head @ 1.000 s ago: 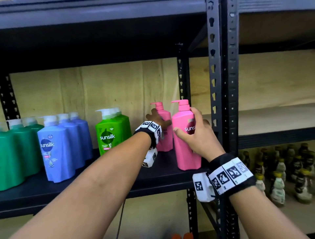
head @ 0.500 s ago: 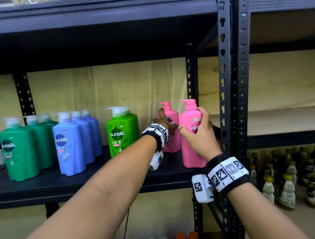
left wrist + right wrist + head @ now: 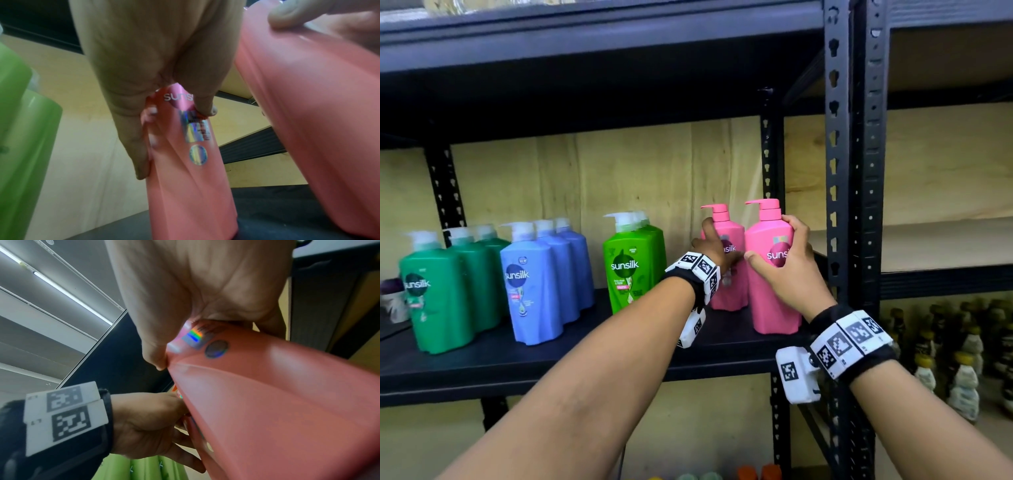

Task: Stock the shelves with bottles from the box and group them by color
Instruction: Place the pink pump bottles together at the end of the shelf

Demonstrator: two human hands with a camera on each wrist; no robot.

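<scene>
- Dark-green plastic pump bottles (image 3: 438,294) with white pump tops, far left of the black metal shelf (image 3: 585,356), lined front to back; group looks placed
- Blue plastic pump bottles (image 3: 534,284) next, same moulded flat-sided shape, a row running back; placed
- Bright-green glossy pump bottles (image 3: 633,263) just right of the blue; placed
- Left hand (image 3: 714,250) wraps fingers and thumb round the rear pink plastic pump bottle (image 3: 726,270), upright on the shelf; holographic sticker on its smooth face
- Right hand (image 3: 789,270) grips the front pink plastic pump bottle (image 3: 770,298), thumb across the label, base on the shelf, touching its twin
- Judgement: pink group being settled by the right post; box not in view, remaining stock unknown
</scene>
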